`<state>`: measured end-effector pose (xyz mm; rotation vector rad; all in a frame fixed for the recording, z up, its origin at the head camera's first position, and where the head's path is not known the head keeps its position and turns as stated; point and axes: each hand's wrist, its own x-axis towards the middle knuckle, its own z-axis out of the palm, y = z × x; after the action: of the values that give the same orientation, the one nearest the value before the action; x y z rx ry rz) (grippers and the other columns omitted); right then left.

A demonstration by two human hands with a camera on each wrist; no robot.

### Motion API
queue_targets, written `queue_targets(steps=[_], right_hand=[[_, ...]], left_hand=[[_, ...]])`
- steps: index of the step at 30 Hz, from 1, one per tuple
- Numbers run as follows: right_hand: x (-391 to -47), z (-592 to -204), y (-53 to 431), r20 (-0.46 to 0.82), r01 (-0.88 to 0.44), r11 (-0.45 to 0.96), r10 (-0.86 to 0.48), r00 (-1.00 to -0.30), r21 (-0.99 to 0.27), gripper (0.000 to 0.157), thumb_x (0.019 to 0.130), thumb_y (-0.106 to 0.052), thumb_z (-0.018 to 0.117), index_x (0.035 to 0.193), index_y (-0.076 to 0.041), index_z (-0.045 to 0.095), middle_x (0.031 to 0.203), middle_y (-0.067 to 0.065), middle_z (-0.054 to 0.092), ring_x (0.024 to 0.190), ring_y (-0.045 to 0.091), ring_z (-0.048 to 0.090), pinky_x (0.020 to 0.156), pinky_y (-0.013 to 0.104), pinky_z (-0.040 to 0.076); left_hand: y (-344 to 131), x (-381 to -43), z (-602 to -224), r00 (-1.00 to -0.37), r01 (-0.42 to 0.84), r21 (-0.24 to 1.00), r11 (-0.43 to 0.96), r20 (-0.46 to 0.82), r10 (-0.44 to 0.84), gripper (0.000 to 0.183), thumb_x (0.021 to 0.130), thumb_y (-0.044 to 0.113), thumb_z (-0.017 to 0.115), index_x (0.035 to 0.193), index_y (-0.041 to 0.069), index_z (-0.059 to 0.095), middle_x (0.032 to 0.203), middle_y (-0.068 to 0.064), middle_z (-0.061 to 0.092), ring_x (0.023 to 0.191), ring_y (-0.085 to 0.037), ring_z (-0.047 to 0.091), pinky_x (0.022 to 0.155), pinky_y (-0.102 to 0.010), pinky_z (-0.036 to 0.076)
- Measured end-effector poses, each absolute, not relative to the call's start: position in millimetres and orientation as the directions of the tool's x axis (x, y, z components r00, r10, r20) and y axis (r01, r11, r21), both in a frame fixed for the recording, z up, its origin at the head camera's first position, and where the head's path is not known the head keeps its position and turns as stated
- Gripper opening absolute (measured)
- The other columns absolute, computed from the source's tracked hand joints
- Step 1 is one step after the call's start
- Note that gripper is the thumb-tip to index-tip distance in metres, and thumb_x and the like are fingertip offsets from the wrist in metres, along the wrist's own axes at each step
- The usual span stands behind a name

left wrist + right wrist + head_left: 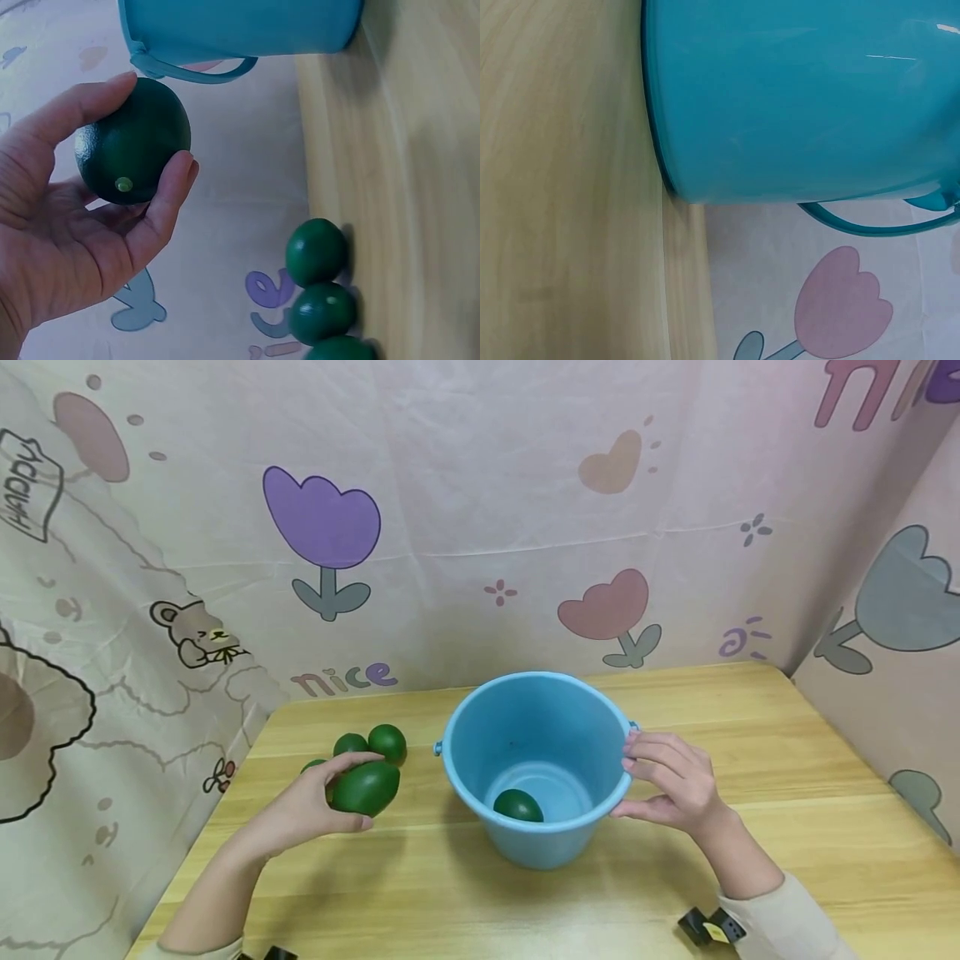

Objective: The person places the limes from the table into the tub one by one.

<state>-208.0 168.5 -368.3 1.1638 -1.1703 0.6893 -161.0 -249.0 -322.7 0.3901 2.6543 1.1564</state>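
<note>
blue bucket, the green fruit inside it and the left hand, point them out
Blue bucket (543, 727), head view: far inner wall
Green fruit inside it (517, 806), head view: middle of its visible top
Left hand (79, 231), left wrist view: palm

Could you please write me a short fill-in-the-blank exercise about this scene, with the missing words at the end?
1. The right hand touches a bucket that is ____ in colour.
2. Inside it, the number of visible green fruits is ____.
3. Another green fruit is held in the person's ____ hand.

Missing words: blue; one; left.
</note>
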Motion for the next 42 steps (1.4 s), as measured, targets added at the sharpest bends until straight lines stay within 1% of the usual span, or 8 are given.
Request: queue_targets(steps=[7, 15, 19, 24, 31, 35, 42], right_hand=[[-207, -368, 169, 0.945, -0.894, 0.307, -0.147, 0.293, 0.325, 0.052, 0.077, -0.046, 0.073, 0.064, 0.004, 0.062, 0.063, 0.018, 0.060, 0.057, 0.031, 0.057, 0.077, 0.032, 0.056], [-207, -367, 169, 0.942, -0.892, 0.307, -0.159, 0.296, 0.332, 0.053, 0.077, -0.046, 0.073, 0.064, 0.004, 0.061, 0.063, 0.018, 0.061, 0.057, 0.031, 0.057, 0.076, 0.032, 0.057], [-207, -367, 169, 0.942, -0.892, 0.308, -0.161, 0.295, 0.332, 0.052, 0.077, -0.046, 0.073, 0.064, 0.003, 0.061, 0.063, 0.018, 0.061, 0.057, 0.031, 0.057, 0.075, 0.032, 0.057], [-206, -367, 170, 0.942, -0.892, 0.309, -0.161, 0.294, 0.331, 0.052, 0.077, -0.046, 0.073, 0.065, 0.003, 0.061, 0.064, 0.018, 0.061, 0.057, 0.031, 0.057, 0.075, 0.032, 0.057], [-206, -369, 170, 0.943, -0.894, 0.306, -0.166, 0.287, 0.326, 0.052, 0.077, -0.046, 0.073, 0.065, 0.004, 0.062, 0.064, 0.018, 0.061, 0.057, 0.031, 0.057, 0.076, 0.032, 0.057], [-206, -369, 170, 0.943, -0.893, 0.306, -0.167, 0.289, 0.328, 0.052, 0.077, -0.046, 0.073, 0.065, 0.004, 0.062, 0.064, 0.018, 0.061, 0.057, 0.031, 0.058, 0.076, 0.033, 0.057], [-206, -369, 171, 0.942, -0.891, 0.312, -0.175, 0.288, 0.330, 0.052, 0.077, -0.047, 0.073, 0.065, 0.003, 0.062, 0.064, 0.017, 0.062, 0.057, 0.031, 0.058, 0.075, 0.033, 0.057]], left_hand=[[-243, -165, -303, -0.934, 0.187, 0.696, 0.693, -0.093, 0.346, 0.076, 0.069, 0.022, 0.083, 0.135, 0.015, 0.047, 0.119, -0.021, 0.056, 0.099, -0.029, 0.057, 0.074, -0.041, 0.052], [-238, -169, -290, -0.912, 0.204, 0.698, 0.687, -0.120, 0.393, 0.072, 0.069, 0.024, 0.082, 0.133, 0.017, 0.049, 0.121, -0.017, 0.055, 0.101, -0.029, 0.055, 0.074, -0.039, 0.051], [-235, -170, -281, -0.908, 0.229, 0.676, 0.701, -0.111, 0.404, 0.071, 0.069, 0.025, 0.082, 0.132, 0.017, 0.050, 0.123, -0.017, 0.054, 0.102, -0.029, 0.055, 0.074, -0.039, 0.051], [-231, -169, -270, -0.900, 0.251, 0.675, 0.693, -0.101, 0.425, 0.072, 0.070, 0.023, 0.081, 0.134, 0.016, 0.049, 0.123, -0.018, 0.053, 0.100, -0.030, 0.054, 0.068, -0.035, 0.051], [-226, -163, -257, -0.902, 0.229, 0.673, 0.704, -0.124, 0.413, 0.075, 0.070, 0.023, 0.081, 0.137, 0.020, 0.046, 0.123, -0.020, 0.053, 0.093, -0.028, 0.056, 0.057, -0.035, 0.051], [-224, -162, -252, -0.900, 0.233, 0.663, 0.712, -0.131, 0.417, 0.075, 0.070, 0.022, 0.081, 0.136, 0.020, 0.046, 0.122, -0.020, 0.054, 0.089, -0.027, 0.057, 0.056, -0.035, 0.051], [-217, -161, -244, -0.902, 0.259, 0.614, 0.745, -0.122, 0.414, 0.074, 0.070, 0.026, 0.081, 0.135, 0.019, 0.047, 0.123, -0.017, 0.054, 0.086, -0.026, 0.058, 0.059, -0.032, 0.051]])
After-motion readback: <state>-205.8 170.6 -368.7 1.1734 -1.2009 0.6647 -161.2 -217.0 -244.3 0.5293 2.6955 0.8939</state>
